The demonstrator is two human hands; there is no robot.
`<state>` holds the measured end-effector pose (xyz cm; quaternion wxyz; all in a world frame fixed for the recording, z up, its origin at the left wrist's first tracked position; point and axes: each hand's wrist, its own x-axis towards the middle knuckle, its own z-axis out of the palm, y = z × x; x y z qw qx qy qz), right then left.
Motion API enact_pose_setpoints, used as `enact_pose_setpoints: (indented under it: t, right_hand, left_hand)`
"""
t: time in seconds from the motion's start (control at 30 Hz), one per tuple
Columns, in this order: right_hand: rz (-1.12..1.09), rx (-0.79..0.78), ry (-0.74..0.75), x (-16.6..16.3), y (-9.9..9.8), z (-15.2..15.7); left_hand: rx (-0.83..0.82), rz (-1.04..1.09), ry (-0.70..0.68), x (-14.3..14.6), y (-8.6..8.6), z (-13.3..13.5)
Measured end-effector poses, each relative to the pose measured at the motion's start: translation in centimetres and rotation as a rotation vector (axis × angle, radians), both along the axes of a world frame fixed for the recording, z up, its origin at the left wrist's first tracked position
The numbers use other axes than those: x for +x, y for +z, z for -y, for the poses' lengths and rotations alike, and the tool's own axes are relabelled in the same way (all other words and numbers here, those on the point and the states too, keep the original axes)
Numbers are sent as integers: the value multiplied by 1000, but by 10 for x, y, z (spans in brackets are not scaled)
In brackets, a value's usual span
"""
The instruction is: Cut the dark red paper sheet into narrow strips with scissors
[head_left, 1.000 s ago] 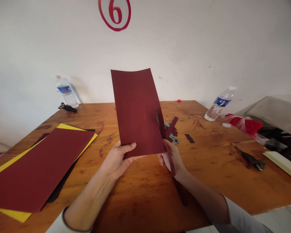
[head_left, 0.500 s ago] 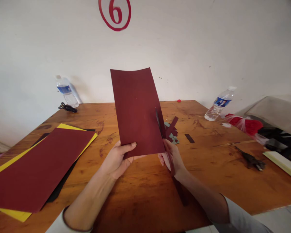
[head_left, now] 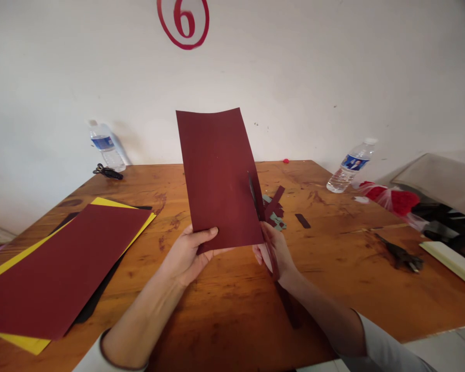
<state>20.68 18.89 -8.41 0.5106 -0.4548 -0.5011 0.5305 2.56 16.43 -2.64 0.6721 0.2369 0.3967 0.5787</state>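
A dark red sheet of paper [head_left: 217, 170] stands raised over the table, tilted up towards the wall. My left hand [head_left: 194, 253] pinches its lower left corner, thumb on the front face and fingers behind. At the lower right edge my right hand [head_left: 277, 253] is closed round scissors [head_left: 251, 188]; their handles are mostly hidden. One dark blade lies across the front of the sheet near its right edge. A narrow red strip [head_left: 289, 307] hangs down past my right wrist, partly cut from the sheet.
At left lies a stack of red [head_left: 62, 274], yellow and black sheets. Paper scraps [head_left: 279, 217] lie behind my right hand. Water bottles stand at back left [head_left: 105, 147] and right [head_left: 351, 165]. A dark tool [head_left: 401, 256], a white box [head_left: 451, 263] and a red bundle [head_left: 395, 199] are at right.
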Motion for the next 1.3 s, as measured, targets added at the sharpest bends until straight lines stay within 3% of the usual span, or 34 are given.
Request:
enact_pose_setpoints:
  t: [0.77,1.0,1.3]
  right_hand:
    - [-65,115,41,2,-2,-3]
    - [-132,52,22,0,-2,-4]
    - [-123,98,30,-3,-2,-3]
  left_hand:
    - [-8,-16,-22,2,-2,0]
    - [-5,1,-33,1,-4,0]
    - [-14,31,-35,2,-5,-1]
